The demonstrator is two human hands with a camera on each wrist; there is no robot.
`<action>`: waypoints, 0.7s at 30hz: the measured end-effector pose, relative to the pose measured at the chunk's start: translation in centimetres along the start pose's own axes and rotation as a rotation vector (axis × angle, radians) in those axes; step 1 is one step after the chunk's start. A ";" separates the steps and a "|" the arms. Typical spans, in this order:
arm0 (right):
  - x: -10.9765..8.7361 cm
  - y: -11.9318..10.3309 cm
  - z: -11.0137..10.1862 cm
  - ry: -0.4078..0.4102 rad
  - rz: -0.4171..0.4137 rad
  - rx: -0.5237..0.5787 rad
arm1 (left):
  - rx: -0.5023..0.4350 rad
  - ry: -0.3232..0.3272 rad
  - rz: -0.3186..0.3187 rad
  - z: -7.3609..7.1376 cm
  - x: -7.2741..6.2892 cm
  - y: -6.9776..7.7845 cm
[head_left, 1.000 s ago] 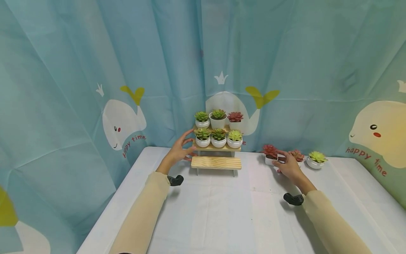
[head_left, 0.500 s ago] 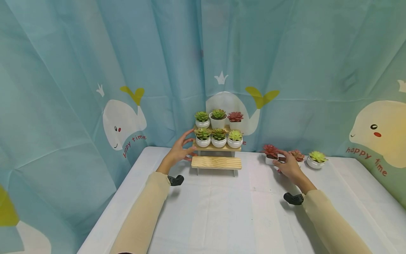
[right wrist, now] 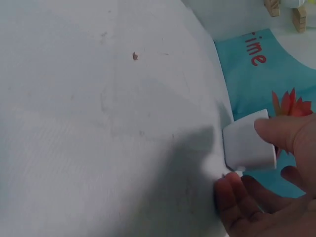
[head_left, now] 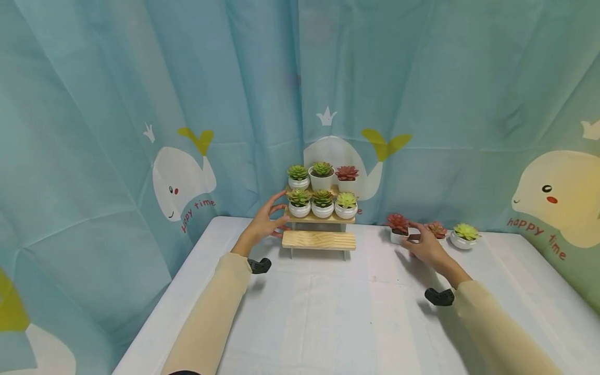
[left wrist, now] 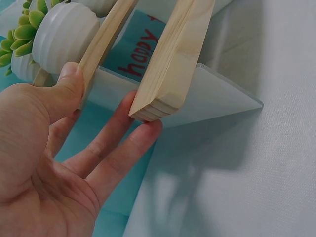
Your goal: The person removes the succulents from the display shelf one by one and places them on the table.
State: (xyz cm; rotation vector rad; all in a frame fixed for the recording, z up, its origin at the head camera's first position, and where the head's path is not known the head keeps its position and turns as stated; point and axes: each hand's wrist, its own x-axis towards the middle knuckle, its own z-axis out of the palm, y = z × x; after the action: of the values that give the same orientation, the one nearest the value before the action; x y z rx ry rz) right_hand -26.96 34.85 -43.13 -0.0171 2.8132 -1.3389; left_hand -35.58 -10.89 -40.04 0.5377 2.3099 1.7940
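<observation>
Head view: the red succulent pot stands just left of the right hand – its fingers grasp it; the left hand, farther, grips the wooden stand

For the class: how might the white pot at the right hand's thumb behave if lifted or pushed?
The white pot is probably stiff: its walls look straight and undented. Its boxy shape suggests it would slide rather than roll. Its smooth sides could feel slippery to the right hand.

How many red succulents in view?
3: top-shelf succulent, right end; second succulent, touched by right hand; third succulent, partly hidden beyond that hand. More could be behind it.
</observation>
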 end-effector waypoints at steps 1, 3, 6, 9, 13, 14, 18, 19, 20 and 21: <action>-0.2 -0.1 -0.2 -0.011 -0.006 -0.015 | -0.001 -0.001 0.001 0.0 0.0 0.0; -0.5 -0.3 -0.6 -0.032 -0.018 -0.031 | 0.000 -0.005 0.004 -0.1 0.0 0.0; -1.1 -0.6 -1.1 -0.050 -0.036 -0.042 | 0.002 -0.011 0.011 -0.2 0.1 0.1; -1.6 -0.7 -1.5 -0.070 -0.054 -0.041 | 0.001 -0.009 0.009 -0.2 0.1 0.0; -2.4 -1.2 -2.0 -0.087 -0.076 -0.023 | -0.004 -0.021 0.009 -0.1 0.1 0.0; -2.6 -1.3 -2.2 -0.088 -0.086 -0.023 | -0.007 -0.024 0.010 -0.2 0.2 -0.1; -3.2 -2.0 -2.9 -0.077 -0.137 -0.043 | -0.015 -0.033 0.015 -0.2 0.2 -0.2; -3.3 -2.2 -3.1 -0.075 -0.145 -0.049 | -0.016 -0.031 0.014 -0.3 0.2 -0.2; -3.4 -2.4 -3.3 -0.072 -0.152 -0.057 | -0.015 -0.032 0.016 -0.3 0.2 -0.2; -3.5 -2.6 -3.5 -0.070 -0.157 -0.067 | -0.013 -0.032 0.016 -0.3 0.2 -0.3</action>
State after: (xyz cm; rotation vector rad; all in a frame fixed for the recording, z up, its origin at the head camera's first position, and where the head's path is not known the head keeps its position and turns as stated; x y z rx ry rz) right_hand -23.55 35.98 -38.91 -0.2868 2.8477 -1.2430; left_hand -35.91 -11.18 -40.18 0.5804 2.2773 1.7929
